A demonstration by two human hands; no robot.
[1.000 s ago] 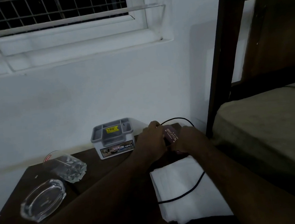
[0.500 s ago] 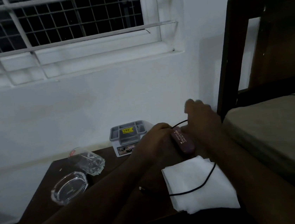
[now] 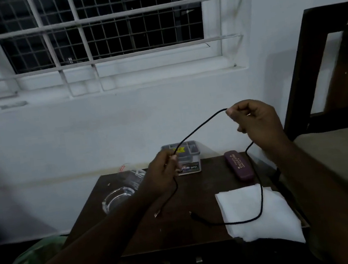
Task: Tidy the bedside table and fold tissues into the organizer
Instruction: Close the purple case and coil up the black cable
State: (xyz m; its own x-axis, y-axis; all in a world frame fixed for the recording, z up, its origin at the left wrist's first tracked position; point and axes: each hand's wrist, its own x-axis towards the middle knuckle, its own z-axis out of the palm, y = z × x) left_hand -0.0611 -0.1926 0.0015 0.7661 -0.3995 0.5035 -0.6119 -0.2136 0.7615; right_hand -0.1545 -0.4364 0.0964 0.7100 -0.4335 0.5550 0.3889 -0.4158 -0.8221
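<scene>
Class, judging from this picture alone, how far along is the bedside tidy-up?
Early on. Done: nothing is visibly put away. In hand: both hands, left and right, hold the black cable up. Left: the tissues lie unfolded, outside the organizer.

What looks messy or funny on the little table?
The drinking glass lies tipped on its side beside the ashtray. The black cable, held up by both hands, trails loosely across the white tissues. Nothing looks spilled or broken.
</scene>
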